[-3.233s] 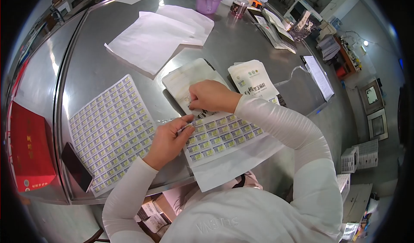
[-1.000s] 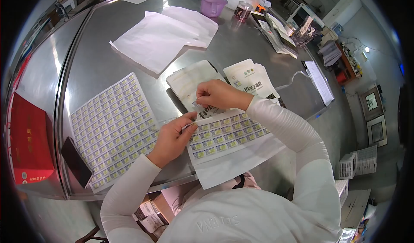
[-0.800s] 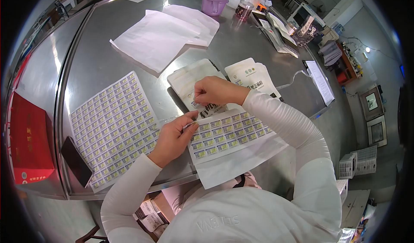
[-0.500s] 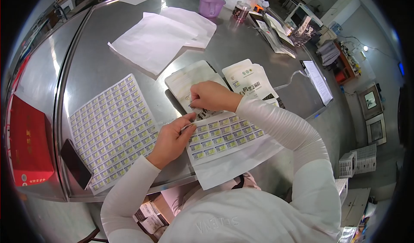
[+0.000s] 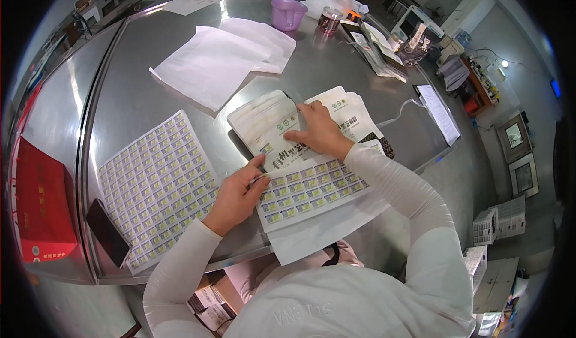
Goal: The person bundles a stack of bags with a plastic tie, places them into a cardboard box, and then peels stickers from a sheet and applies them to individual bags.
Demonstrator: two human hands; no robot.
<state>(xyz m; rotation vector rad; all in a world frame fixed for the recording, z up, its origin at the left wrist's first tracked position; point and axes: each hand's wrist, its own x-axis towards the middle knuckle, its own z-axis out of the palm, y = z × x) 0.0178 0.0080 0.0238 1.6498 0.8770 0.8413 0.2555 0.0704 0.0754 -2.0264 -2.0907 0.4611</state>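
My left hand (image 5: 239, 195) pinches the upper left corner of a sheet of stickers (image 5: 312, 188), small and yellow-green, between thumb and fingers. The sheet lies over white backing paper (image 5: 327, 233) near the table's front edge. Over the right side of a stack of pale pouches (image 5: 267, 119) with dark printing, my right hand (image 5: 324, 132) rests with thumb and fingers apart. One small sticker (image 5: 266, 150) shows on the top pouch, near my left fingertips. A second pile of similar pouches (image 5: 342, 104) sits to the right, partly behind my right hand.
Another full sticker sheet (image 5: 159, 188) lies on the left of the metal table (image 5: 138, 68), with a phone (image 5: 109, 233) on its edge. White paper (image 5: 204, 68), a purple cup (image 5: 288, 15), a jar (image 5: 329, 21) and a clipboard (image 5: 440, 114) lie farther out. A red bag (image 5: 42, 200) is far left.
My right hand has moved up and right from the pouch's lower left, and its fingers have spread. More of the pouch print and a sticker now show. My left hand keeps its pinch.
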